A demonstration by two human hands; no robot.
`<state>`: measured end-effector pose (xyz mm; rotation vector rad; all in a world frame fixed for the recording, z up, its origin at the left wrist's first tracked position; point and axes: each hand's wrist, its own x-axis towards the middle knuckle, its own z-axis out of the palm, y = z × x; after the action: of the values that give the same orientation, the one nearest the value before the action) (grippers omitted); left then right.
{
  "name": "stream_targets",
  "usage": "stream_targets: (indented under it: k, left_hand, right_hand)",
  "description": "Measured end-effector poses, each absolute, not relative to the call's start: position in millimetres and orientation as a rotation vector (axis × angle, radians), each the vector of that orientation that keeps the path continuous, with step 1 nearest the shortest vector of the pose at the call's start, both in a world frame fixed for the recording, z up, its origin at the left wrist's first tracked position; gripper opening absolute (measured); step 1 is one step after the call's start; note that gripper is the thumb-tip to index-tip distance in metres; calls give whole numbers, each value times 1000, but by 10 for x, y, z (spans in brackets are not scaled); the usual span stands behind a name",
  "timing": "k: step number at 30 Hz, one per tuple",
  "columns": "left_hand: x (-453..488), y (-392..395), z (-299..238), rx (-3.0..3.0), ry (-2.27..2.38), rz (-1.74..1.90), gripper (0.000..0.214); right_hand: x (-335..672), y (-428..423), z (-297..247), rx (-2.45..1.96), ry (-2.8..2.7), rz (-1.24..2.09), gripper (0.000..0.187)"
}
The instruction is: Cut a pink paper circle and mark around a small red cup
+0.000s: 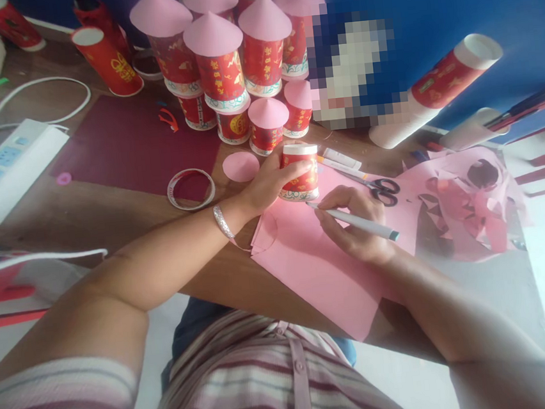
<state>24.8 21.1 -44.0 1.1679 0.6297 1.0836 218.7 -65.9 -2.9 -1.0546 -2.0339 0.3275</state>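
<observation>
My left hand (271, 185) is wrapped round a small red paper cup (300, 173) with a white rim and a patterned white base. In my right hand (356, 222) is a white marker pen (363, 223), its tip close to the foot of the cup and its dark green end toward me. Under both hands lie pink paper sheets (317, 271). A pink paper disc (241, 167) rests just left of the cup. Behind it stands a small red cup with a pink cone on top (266, 128).
Stacked red cups with pink cones (218, 74) stand at the back. Black-handled scissors (386, 191) lie right of the cup, near pink paper scraps (475, 204). A tape roll (190, 188) lies left. At far left is a white power strip (18, 168) with cables.
</observation>
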Motion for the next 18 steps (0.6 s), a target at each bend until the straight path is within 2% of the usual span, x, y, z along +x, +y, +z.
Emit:
stream_targets:
  k: [7,18]
  left_hand:
    - [248,197,-408,1165,624,1089,35]
    - [242,213,-475,1152,681,1091,52]
  right_hand:
    - [2179,-663,-19,-998,-2048,302,9]
    - [2133,-653,-140,-803,-2103,117,16]
